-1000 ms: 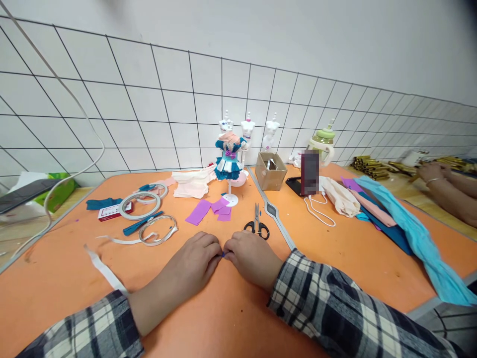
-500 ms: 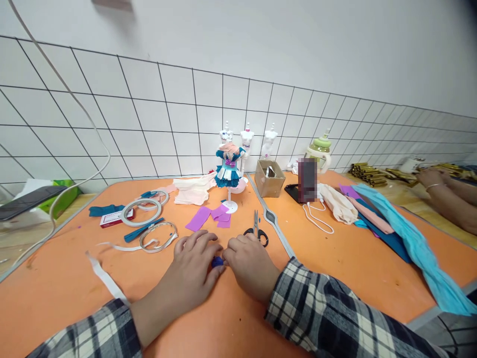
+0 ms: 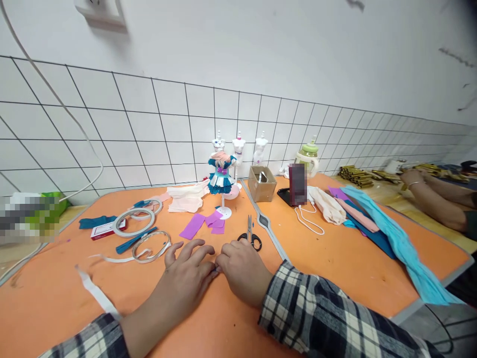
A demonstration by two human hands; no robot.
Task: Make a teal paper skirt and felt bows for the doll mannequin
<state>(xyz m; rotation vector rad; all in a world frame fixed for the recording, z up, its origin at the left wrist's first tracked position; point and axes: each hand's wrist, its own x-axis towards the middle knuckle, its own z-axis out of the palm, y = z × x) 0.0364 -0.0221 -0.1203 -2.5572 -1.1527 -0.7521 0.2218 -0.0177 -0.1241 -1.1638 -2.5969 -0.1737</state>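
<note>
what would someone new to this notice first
Probably the little teal and white dress, standing near the back middle of the bright orange table. Next, the long light-blue cloth at the right, with one end past the table's edge. Up front, the left hand and right hand come together at the fingertips, just nearer than the black-handled scissors.

Before me, white tiles (image 3: 171,132) with dark joints line the far wall (image 3: 231,49), plain white above, a socket (image 3: 102,12) at left; an orange table (image 3: 313,263), grey-edged, stands near.
</note>
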